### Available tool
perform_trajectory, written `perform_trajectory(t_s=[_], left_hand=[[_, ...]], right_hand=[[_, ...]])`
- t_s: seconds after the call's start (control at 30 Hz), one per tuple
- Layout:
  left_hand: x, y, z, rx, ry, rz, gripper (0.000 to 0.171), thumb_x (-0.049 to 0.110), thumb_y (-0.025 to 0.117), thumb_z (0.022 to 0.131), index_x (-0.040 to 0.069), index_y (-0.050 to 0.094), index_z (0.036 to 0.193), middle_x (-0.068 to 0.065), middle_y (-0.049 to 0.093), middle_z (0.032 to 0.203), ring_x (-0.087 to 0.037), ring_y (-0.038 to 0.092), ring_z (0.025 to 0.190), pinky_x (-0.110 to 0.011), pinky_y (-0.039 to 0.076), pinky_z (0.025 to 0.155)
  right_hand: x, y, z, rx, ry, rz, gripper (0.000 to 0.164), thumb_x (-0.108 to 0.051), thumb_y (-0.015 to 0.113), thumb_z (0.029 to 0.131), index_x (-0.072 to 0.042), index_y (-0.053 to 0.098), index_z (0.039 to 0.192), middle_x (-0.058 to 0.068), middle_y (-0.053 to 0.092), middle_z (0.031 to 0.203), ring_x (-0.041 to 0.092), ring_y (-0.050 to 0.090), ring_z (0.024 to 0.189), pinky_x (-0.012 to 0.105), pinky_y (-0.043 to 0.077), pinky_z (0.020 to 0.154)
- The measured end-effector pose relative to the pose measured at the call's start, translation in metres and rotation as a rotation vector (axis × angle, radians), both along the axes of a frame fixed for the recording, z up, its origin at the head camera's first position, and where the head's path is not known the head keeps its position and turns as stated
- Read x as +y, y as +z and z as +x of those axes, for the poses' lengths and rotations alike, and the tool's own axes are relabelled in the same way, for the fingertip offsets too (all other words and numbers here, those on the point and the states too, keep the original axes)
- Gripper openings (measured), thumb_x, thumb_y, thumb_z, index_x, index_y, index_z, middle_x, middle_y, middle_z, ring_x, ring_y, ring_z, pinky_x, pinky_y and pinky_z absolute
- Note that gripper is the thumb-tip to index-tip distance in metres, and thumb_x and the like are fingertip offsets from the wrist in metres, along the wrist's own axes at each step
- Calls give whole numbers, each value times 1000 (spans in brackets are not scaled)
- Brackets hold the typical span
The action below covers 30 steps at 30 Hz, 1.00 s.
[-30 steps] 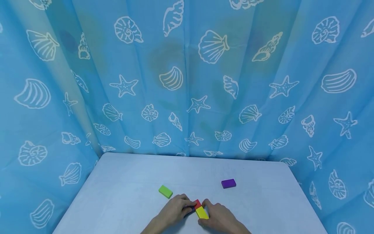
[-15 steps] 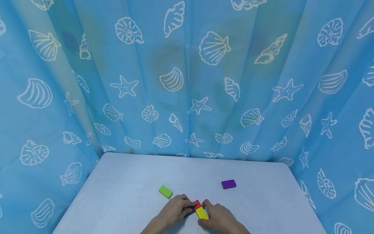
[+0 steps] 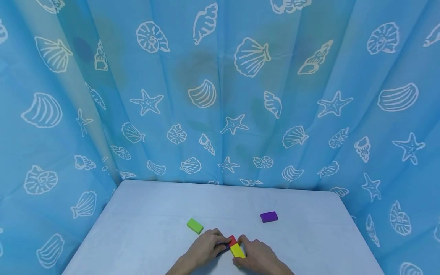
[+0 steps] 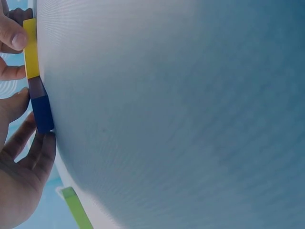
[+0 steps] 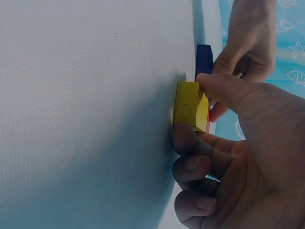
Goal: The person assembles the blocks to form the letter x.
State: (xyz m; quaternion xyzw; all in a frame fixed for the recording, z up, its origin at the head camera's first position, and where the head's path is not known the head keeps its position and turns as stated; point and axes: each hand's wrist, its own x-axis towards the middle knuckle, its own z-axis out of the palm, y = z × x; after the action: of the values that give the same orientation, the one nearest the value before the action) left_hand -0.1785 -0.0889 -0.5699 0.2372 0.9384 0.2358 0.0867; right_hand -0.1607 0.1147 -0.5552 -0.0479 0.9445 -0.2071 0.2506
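Head view: the left hand (image 3: pixel 203 246) pinched the blue block (image 4: pixel 43 114), a fingertip at the red block (image 3: pixel 232 240); the right hand (image 3: pixel 259 254) gripped the yellow block (image 3: pixel 237 250) on the side facing the left. I judged these three gathered, red meeting yellow; outstanding, if all belonged together, were the green block (image 3: pixel 195 225), just ahead of the left hand, and the purple block (image 3: pixel 269 217), farther ahead of the right. The table (image 3: pixel 154 206) ran well past both hands to its far edge; near edge unseen. Left wrist view: blue sat between thumb and fingers, its end apparently against yellow; green lay apart from them. Right wrist view: yellow clamped between thumb and finger, red a sliver behind; room looked tightest between the hands, freest ahead.
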Motion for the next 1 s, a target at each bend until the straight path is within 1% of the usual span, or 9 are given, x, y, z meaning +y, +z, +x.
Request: perform_trajectory(t_s=[0.27,0.37,0.6,0.9,1.0], left_hand=[[-4,-1,4,4,-14,6,28,23,74,93,29,75,120,15,66,97,0,60,89,-24,53,83],[-4,-1,5,6,-14,1,28,23,74,93,29,75,119,15,66,98,0,60,89,-24,53,82],[-5,-3,8,-15,-8,-4,27,24,73,93,29,75,119,14,65,98,0,59,88,-24,53,81],[-8,-7,12,-7,-17,-7,28,24,73,93,30,74,120,16,65,97,0,58,87,-24,53,83],[-8,-7,11,1,-18,-10,29,24,73,93,31,74,121,16,64,97,0,58,86,-24,53,83]], right_hand=[[-2,-4,5,14,4,16,69,-54,77,82,-11,56,132,6,56,75,24,55,70,40,47,69],[-3,-6,7,19,1,17,68,-54,77,82,-12,57,132,6,56,76,24,55,69,40,47,68],[-5,-6,12,28,-14,13,67,-53,77,82,-12,57,131,5,56,76,24,55,69,40,47,68],[-8,-7,20,52,-23,28,67,-56,77,81,-15,58,131,3,57,74,23,56,68,39,50,69],[-8,-8,20,51,-22,35,69,-57,76,81,-15,57,132,3,57,74,23,56,68,38,50,69]])
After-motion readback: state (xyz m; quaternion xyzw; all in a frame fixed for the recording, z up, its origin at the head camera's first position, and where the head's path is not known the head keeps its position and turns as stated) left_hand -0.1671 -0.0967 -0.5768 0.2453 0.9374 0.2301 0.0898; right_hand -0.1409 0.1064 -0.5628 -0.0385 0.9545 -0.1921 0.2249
